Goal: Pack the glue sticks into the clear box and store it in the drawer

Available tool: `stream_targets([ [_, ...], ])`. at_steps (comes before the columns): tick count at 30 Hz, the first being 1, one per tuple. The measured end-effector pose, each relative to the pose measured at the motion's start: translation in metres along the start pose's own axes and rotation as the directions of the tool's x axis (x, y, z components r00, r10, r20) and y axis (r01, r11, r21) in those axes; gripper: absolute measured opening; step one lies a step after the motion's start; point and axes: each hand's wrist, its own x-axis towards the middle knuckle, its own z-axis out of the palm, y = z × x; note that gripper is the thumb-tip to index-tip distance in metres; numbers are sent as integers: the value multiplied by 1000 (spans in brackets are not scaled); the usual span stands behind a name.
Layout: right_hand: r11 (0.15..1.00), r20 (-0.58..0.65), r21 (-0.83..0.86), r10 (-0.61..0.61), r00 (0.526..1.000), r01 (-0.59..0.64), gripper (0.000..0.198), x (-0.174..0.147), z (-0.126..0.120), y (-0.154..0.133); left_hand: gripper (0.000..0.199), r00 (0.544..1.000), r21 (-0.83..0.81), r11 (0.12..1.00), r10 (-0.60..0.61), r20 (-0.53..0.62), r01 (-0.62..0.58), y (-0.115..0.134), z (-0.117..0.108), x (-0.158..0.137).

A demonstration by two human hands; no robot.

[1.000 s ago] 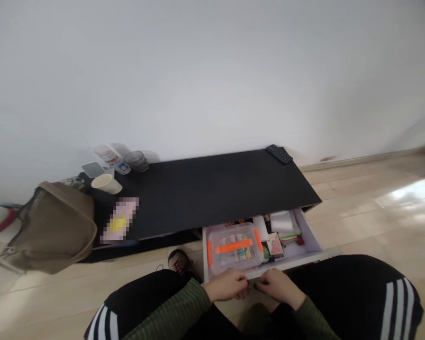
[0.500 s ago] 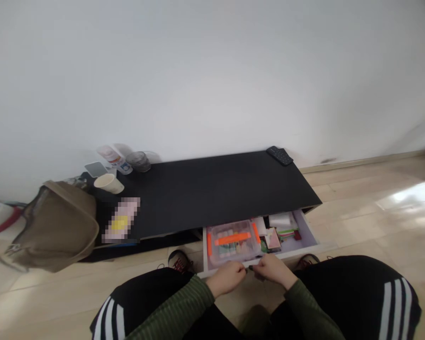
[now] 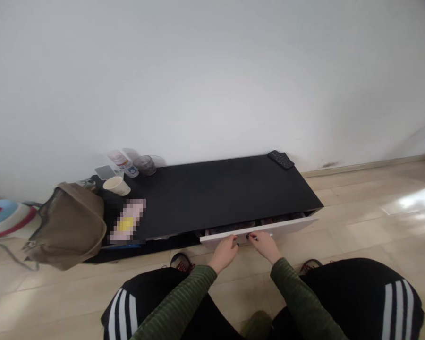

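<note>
A white-fronted drawer [image 3: 286, 230] stands slightly out from a low black cabinet [image 3: 212, 189]; only a narrow gap shows above its contents. My left hand [image 3: 225, 250] is closed, its curled fingers at the drawer's front edge, left of the middle. Just beside it, my right hand [image 3: 264, 244] has its bent fingers and thumb closed at the same edge. How far the fingertips wrap round the front is partly hidden. What lies inside the drawer is mostly in shadow.
On the cabinet's left end are a brown bag [image 3: 71, 226], a paper cup [image 3: 117, 186], a spray can [image 3: 123, 164], a glass [image 3: 146, 165] and a blurred pink item [image 3: 129, 219]. A black keypad-like device [image 3: 282, 159] lies at the back right. My shoes [image 3: 181, 261] flank the drawer.
The drawer has slid inward, from well out to nearly closed, covering the orange-clipped plastic box and other contents. Both hands have moved forward with its front edge.
</note>
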Motion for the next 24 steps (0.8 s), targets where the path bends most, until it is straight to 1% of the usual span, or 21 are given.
stream_targets([
  [3, 996, -78, 86, 3, 997, 4, 29, 13, -2, 4, 48, 997, 1, 1000, -10, -74, 10, -6, -4, 12],
  [6, 995, -99, 95, -6, 995, 15, 32, 21, -7, 6, 51, 993, -7, 1000, 3, -118, -4, -9, -5, 20],
  [8, 996, -94, 82, -23, 995, 31, 34, 21, -10, 5, 51, 992, 13, 1000, 13, -122, -12, -7, -5, 20],
  [10, 997, -39, 60, -50, 998, 53, 34, 17, -16, 1, 45, 997, 53, 999, 9, -83, -5, -2, -7, 16],
  [11, 997, 25, 45, -72, 997, 71, 31, 12, -21, -2, 39, 1000, 60, 998, 2, -22, -1, 2, -10, 12],
  [12, 995, 117, 38, -97, 988, 93, 26, 7, -27, -5, 30, 997, 46, 999, -9, 77, 5, 6, -14, 7],
  [13, 991, 230, 54, -128, 965, 119, 20, 0, -35, -9, 24, 976, -1, 1000, -11, 217, 12, 10, -20, 1],
  [14, 984, 345, 100, -170, 923, 144, 17, -7, -44, -14, 23, 922, -89, 996, 6, 388, 31, 15, -27, -5],
  [15, 970, 439, 184, -224, 870, 158, 17, -15, -54, -19, 24, 837, -200, 978, 54, 545, 67, 18, -34, -10],
  [16, 941, 492, 299, -295, 819, 159, 18, -23, -64, -25, 24, 749, -318, 943, 139, 648, 100, 22, -42, -16],
  [17, 889, 489, 429, -377, 787, 160, 16, -30, -73, -30, 24, 688, -436, 892, 241, 684, 121, 25, -50, -22],
  [18, 812, 441, 562, -456, 773, 157, 16, -37, -81, -36, 24, 670, -563, 815, 342, 658, 137, 29, -58, -27],
  [19, 693, 356, 703, -534, 767, 156, 18, -43, -88, -42, 25, 686, -700, 700, 441, 579, 140, 32, -64, -32],
  [20, 530, 239, 834, -601, 762, 156, 21, -48, -93, -48, 29, 736, -834, 539, 514, 441, 123, 36, -70, -36],
  [21, 328, 105, 932, -645, 757, 151, 25, -52, -96, -54, 38, 805, -935, 346, 531, 264, 79, 39, -74, -39],
  [22, 111, -30, 984, -656, 754, 136, 32, -54, -97, -60, 51, 865, -987, 160, 493, 90, 12, 43, -77, -41],
  [23, -96, -149, 989, -633, 760, 113, 44, -55, -97, -66, 63, 906, -998, 7, 420, -56, -65, 48, -79, -43],
  [24, -273, -237, 958, -582, 778, 88, 59, -55, -96, -73, 73, 927, -986, -95, 339, -159, -134, 51, -80, -43],
])
